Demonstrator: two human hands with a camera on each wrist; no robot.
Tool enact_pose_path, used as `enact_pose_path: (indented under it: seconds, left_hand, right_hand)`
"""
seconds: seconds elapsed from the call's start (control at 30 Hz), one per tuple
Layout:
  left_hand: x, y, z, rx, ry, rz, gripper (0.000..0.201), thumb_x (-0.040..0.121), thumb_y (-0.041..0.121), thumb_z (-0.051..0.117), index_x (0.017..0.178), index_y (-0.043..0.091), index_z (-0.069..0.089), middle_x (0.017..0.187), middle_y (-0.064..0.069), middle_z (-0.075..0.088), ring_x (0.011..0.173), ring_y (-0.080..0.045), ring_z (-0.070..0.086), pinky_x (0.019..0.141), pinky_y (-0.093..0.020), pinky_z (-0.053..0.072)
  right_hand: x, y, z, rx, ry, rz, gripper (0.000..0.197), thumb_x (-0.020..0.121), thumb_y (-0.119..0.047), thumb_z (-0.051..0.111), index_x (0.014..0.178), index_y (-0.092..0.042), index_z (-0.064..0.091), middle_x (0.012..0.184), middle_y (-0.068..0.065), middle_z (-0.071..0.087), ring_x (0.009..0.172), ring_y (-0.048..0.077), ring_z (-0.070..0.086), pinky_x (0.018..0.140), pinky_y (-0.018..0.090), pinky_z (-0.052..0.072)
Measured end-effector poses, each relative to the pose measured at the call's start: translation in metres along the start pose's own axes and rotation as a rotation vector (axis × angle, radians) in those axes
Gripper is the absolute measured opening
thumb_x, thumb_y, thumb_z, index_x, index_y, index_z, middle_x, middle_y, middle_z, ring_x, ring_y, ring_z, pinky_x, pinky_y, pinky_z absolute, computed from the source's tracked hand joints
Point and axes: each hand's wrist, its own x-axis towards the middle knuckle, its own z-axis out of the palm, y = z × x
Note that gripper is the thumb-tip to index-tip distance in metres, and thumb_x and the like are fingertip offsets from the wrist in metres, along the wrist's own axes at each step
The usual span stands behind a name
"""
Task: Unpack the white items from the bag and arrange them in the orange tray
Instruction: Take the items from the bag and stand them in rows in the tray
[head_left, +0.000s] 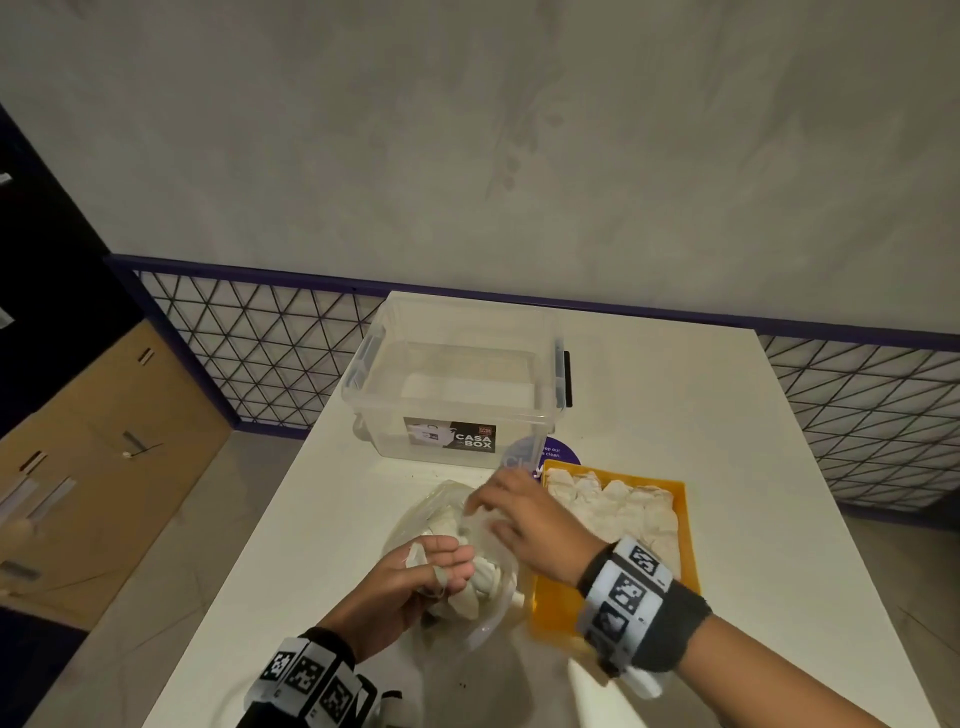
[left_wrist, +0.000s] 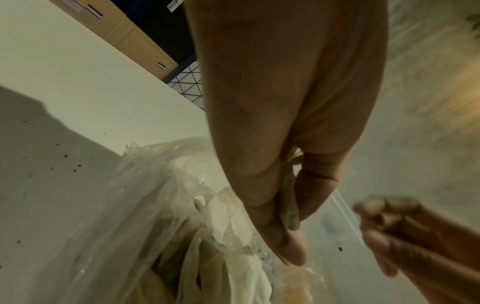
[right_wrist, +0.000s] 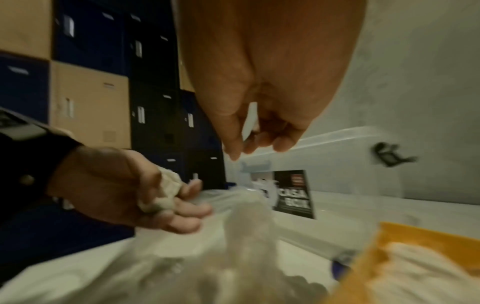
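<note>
Left hand (head_left: 415, 577) sits at the near-left edge of the clear plastic bag (head_left: 447, 506), fingers curled round a crumpled white item (head_left: 418, 555); left wrist view shows the thumb and forefinger pinching that white wad (left_wrist: 289, 207) tight, which the head view only hints at. Right hand (head_left: 519, 519) reaches over the bag's far-right side, just left of the orange tray (head_left: 685, 525), fingers bent downward at the bag film; right wrist view shows the fingertips (right_wrist: 235, 152) loosely bunched with a pale sliver between thumb and fingers, too blurred to tell whether it is bag film or a white item, so grip cannot be told. Bag lies on the white table (head_left: 727, 415), touching the tray's left wall, with more white items (head_left: 478, 582) bunched inside; left wrist view shows the folds of those pieces (left_wrist: 233, 277) through the film, head view shows only a lump. Tray's far half holds rows of white items (head_left: 618, 504) packed side by side, near half bare orange; right wrist view catches only a tray corner (right_wrist: 384, 242). Behind the bag stands a clear lidded storage box (head_left: 457, 374) with a black label reading CASA BOX, seen mirrored and blurred in the right wrist view (right_wrist: 293, 193). Purple round sticker (head_left: 563, 452) on the table peeks out between box and tray, head view only. Both wrists wear black bands with printed marker squares (head_left: 631, 592).
</note>
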Motion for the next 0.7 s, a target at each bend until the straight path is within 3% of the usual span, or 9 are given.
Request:
enact_pose_path:
  seconds: [0.1, 0.2, 0.27, 0.33, 0.4, 0.5, 0.6, 0.7]
  left_hand:
    - [-0.003, 0.003, 0.005, 0.106, -0.072, -0.006, 0.048, 0.062, -0.003, 0.065, 0.109, -0.009, 0.055, 0.097, -0.020, 0.068, 0.090, -0.027, 0.063, 0.081, -0.035, 0.044]
    - [-0.008, 0.005, 0.008, 0.110, -0.075, 0.000, 0.044, 0.058, -0.004, 0.060, 0.103, -0.004, 0.058, 0.091, -0.018, 0.059, 0.086, -0.024, 0.058, 0.087, -0.044, 0.032]
    - [-0.010, 0.006, 0.007, 0.080, -0.084, 0.011, 0.048, 0.062, -0.008, 0.056, 0.110, -0.004, 0.053, 0.092, -0.017, 0.058, 0.083, -0.021, 0.059, 0.089, -0.043, 0.035]
    - [-0.009, 0.005, 0.003, 0.055, -0.082, 0.018, 0.053, 0.065, -0.008, 0.061, 0.116, -0.006, 0.050, 0.092, -0.019, 0.060, 0.083, -0.021, 0.062, 0.088, -0.037, 0.043]
    - [-0.007, 0.003, 0.000, 0.037, -0.044, 0.027, 0.039, 0.078, -0.007, 0.064, 0.116, -0.009, 0.053, 0.094, -0.022, 0.067, 0.081, -0.019, 0.069, 0.081, -0.027, 0.055]
    - [-0.007, 0.003, 0.002, 0.031, 0.033, 0.038, 0.025, 0.096, 0.004, 0.051, 0.116, -0.007, 0.059, 0.105, -0.024, 0.071, 0.090, -0.020, 0.073, 0.073, -0.021, 0.058]
    - [-0.006, 0.003, 0.003, 0.026, 0.084, 0.058, 0.026, 0.097, 0.009, 0.050, 0.114, -0.005, 0.063, 0.107, -0.020, 0.072, 0.097, -0.023, 0.072, 0.071, -0.021, 0.058]
    - [-0.006, 0.006, 0.004, 0.040, 0.089, 0.054, 0.024, 0.096, 0.008, 0.050, 0.112, -0.004, 0.064, 0.105, -0.019, 0.073, 0.094, -0.023, 0.072, 0.069, -0.021, 0.058]
  right_hand:
    - [0.015, -0.018, 0.020, 0.055, -0.149, -0.060, 0.029, 0.091, -0.019, 0.052, 0.119, -0.021, 0.059, 0.114, 0.004, 0.052, 0.109, 0.015, 0.038, 0.092, 0.025, 0.029]
    - [0.023, -0.025, 0.033, 0.080, -0.179, -0.055, 0.025, 0.086, -0.020, 0.058, 0.111, -0.017, 0.062, 0.109, 0.007, 0.055, 0.106, 0.018, 0.040, 0.089, 0.027, 0.029]
    - [0.025, -0.025, 0.036, 0.130, -0.157, -0.022, 0.019, 0.084, -0.019, 0.061, 0.101, -0.011, 0.064, 0.102, 0.007, 0.057, 0.100, 0.018, 0.041, 0.085, 0.026, 0.029]
    - [0.024, -0.023, 0.035, 0.188, -0.136, 0.020, 0.015, 0.084, -0.018, 0.062, 0.097, -0.010, 0.063, 0.089, -0.002, 0.056, 0.092, 0.014, 0.040, 0.080, 0.024, 0.030]
    - [0.022, -0.019, 0.030, 0.255, -0.093, 0.097, 0.014, 0.085, -0.017, 0.061, 0.097, -0.011, 0.062, 0.081, -0.008, 0.047, 0.085, 0.011, 0.042, 0.071, 0.020, 0.032]
    - [0.020, -0.013, 0.024, 0.306, -0.007, 0.142, 0.008, 0.085, -0.015, 0.061, 0.093, -0.016, 0.060, 0.086, 0.000, 0.053, 0.074, 0.006, 0.045, 0.064, 0.011, 0.033]
    - [0.019, -0.008, 0.020, 0.389, 0.044, 0.160, 0.014, 0.085, -0.014, 0.062, 0.089, -0.026, 0.056, 0.078, -0.009, 0.053, 0.070, 0.000, 0.042, 0.066, 0.017, 0.035]
    - [0.019, -0.005, 0.021, 0.411, 0.024, 0.178, 0.013, 0.084, -0.019, 0.065, 0.095, -0.025, 0.062, 0.077, -0.014, 0.052, 0.076, 0.009, 0.043, 0.073, 0.026, 0.038]
